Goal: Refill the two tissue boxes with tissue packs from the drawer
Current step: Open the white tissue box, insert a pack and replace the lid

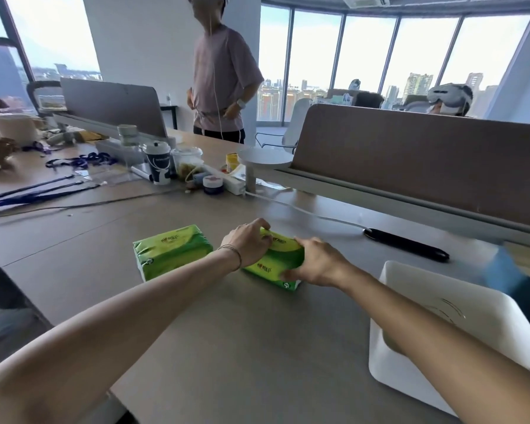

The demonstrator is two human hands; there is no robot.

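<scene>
Hands (pixel 251 240) (pixel 314 263) grip tissue pack (pixel 276 261) — long axis running near-right to far-left.

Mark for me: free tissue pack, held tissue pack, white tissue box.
free tissue pack (pixel 172 250): head view, front face.
held tissue pack (pixel 276 261): head view, side face between the hands.
white tissue box (pixel 416 289): head view, bare top.

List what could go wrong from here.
1. Both hands, left and right, squeeze one pack; the wrapper might tear unevenly when opened.
2. The white box sits near the desk edge under the right forearm, which might knock it.
</scene>
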